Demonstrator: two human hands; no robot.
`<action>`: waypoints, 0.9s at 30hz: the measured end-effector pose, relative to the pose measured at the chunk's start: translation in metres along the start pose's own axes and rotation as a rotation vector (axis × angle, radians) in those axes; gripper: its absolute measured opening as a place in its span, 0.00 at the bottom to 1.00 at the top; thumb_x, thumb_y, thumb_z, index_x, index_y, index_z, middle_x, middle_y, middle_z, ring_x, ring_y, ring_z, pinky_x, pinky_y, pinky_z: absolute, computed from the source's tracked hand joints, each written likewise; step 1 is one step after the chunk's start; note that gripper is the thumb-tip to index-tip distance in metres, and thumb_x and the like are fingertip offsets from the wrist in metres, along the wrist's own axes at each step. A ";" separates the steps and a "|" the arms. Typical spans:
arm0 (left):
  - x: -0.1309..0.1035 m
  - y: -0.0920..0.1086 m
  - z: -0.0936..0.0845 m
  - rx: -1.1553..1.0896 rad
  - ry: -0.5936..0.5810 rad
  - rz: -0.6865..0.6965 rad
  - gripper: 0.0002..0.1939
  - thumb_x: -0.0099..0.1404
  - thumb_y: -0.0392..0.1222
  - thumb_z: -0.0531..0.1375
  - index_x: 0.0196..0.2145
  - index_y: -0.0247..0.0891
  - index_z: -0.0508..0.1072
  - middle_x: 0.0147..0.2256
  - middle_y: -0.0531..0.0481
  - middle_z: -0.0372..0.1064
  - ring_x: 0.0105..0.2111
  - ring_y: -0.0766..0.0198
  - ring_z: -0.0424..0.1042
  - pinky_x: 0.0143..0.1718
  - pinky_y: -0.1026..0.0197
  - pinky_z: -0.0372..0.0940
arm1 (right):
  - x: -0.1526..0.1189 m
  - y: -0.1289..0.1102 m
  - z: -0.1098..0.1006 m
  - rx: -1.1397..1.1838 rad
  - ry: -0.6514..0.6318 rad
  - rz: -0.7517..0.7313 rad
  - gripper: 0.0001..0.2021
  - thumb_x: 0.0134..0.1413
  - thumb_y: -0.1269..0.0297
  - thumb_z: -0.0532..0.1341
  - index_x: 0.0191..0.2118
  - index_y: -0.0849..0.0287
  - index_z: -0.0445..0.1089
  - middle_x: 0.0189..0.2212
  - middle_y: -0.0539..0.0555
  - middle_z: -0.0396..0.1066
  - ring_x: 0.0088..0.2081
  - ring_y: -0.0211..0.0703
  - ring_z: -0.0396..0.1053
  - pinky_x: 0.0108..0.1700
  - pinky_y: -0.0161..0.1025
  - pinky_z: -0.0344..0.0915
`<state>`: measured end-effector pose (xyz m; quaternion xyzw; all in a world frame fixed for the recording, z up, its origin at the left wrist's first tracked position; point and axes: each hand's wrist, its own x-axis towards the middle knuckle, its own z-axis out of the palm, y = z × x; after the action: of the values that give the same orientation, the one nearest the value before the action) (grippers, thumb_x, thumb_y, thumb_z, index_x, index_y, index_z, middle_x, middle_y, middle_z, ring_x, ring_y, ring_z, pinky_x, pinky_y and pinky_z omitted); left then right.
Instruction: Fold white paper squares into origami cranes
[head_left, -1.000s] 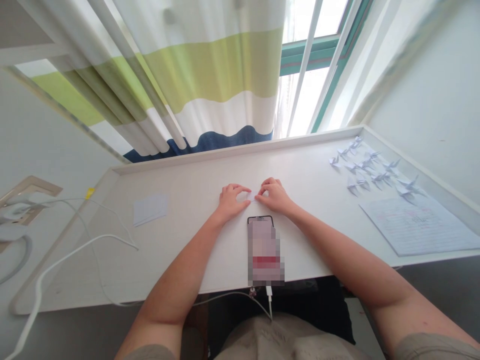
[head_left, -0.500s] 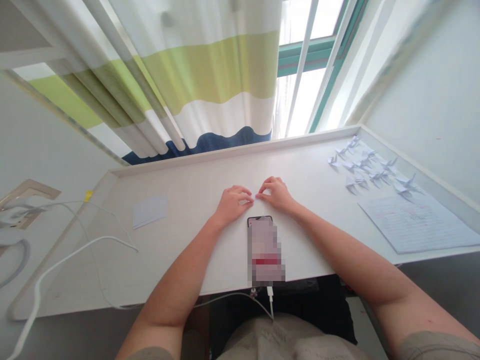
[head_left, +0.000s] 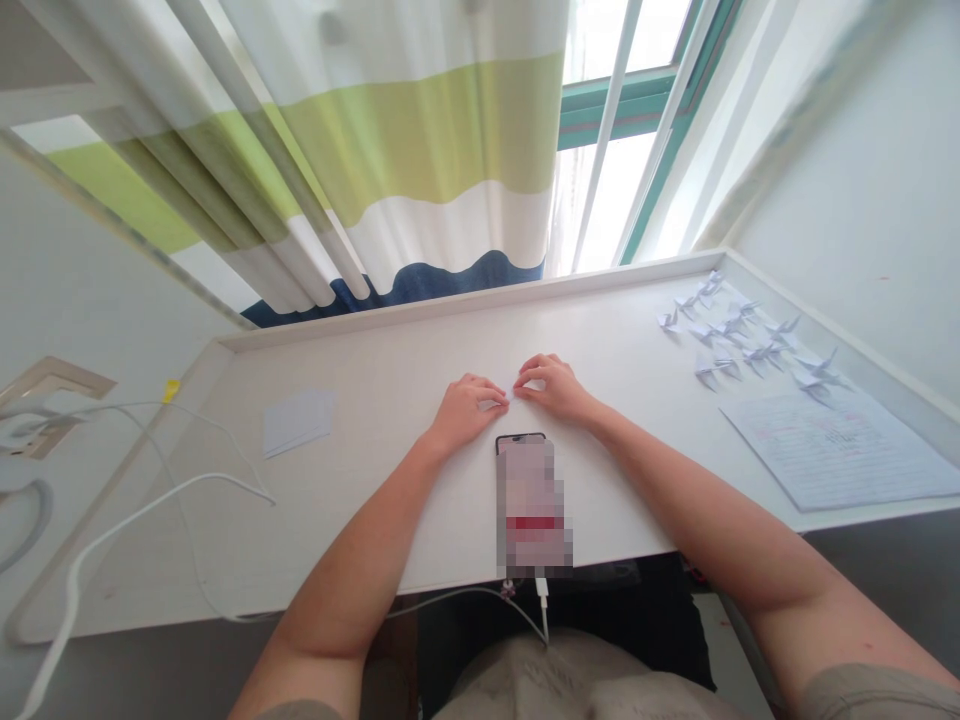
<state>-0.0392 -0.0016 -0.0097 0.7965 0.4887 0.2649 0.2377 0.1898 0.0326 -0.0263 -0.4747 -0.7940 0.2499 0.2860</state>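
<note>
A small piece of white paper (head_left: 511, 396) is pinched between my two hands over the middle of the desk, and little of it shows. My left hand (head_left: 474, 408) has its fingertips closed on the paper's left side. From the other side, my right hand (head_left: 551, 386) pinches it with thumb and fingers. Just below the hands lies a phone (head_left: 525, 500) with its screen up and blurred. Several folded white paper cranes (head_left: 761, 350) stand in a group at the far right of the desk.
On the left of the white desk (head_left: 390, 370) lie flat sheets of white paper (head_left: 298, 422). A lined, written sheet (head_left: 832, 450) rests at the right. A white cable (head_left: 180, 487) loops over the left edge, and a charging cable (head_left: 543, 595) runs into the phone.
Both hands stay nearly in place, with only slight finger movement. A little more of the white paper shows between the fingertips. The view has shifted slightly.
</note>
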 end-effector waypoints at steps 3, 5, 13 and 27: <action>0.000 0.001 0.000 0.003 -0.003 -0.009 0.05 0.66 0.39 0.70 0.35 0.50 0.87 0.43 0.51 0.84 0.50 0.50 0.76 0.58 0.43 0.67 | 0.002 -0.004 0.000 -0.005 -0.006 0.036 0.04 0.62 0.61 0.71 0.35 0.47 0.85 0.48 0.57 0.78 0.55 0.60 0.69 0.61 0.62 0.60; -0.001 0.002 -0.001 0.004 -0.003 -0.016 0.05 0.66 0.39 0.70 0.34 0.50 0.86 0.43 0.51 0.84 0.50 0.50 0.76 0.59 0.43 0.67 | 0.004 -0.006 -0.001 -0.006 -0.019 0.063 0.04 0.62 0.61 0.71 0.35 0.48 0.85 0.48 0.57 0.78 0.56 0.61 0.68 0.62 0.62 0.59; -0.001 0.004 -0.002 -0.029 0.044 -0.054 0.06 0.69 0.39 0.67 0.39 0.48 0.86 0.41 0.50 0.84 0.49 0.52 0.77 0.58 0.47 0.69 | 0.004 -0.004 -0.003 0.054 -0.041 -0.071 0.05 0.65 0.63 0.66 0.38 0.51 0.81 0.48 0.56 0.80 0.55 0.57 0.70 0.62 0.58 0.62; -0.002 0.004 0.000 -0.151 0.113 -0.165 0.07 0.65 0.38 0.69 0.39 0.48 0.86 0.42 0.48 0.83 0.49 0.52 0.79 0.62 0.46 0.69 | 0.005 -0.006 -0.004 0.152 -0.057 -0.004 0.07 0.62 0.65 0.67 0.44 0.52 0.82 0.41 0.54 0.83 0.48 0.51 0.76 0.59 0.53 0.67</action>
<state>-0.0377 -0.0049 -0.0077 0.7171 0.5440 0.3251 0.2902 0.1871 0.0351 -0.0189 -0.4426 -0.7814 0.3226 0.2989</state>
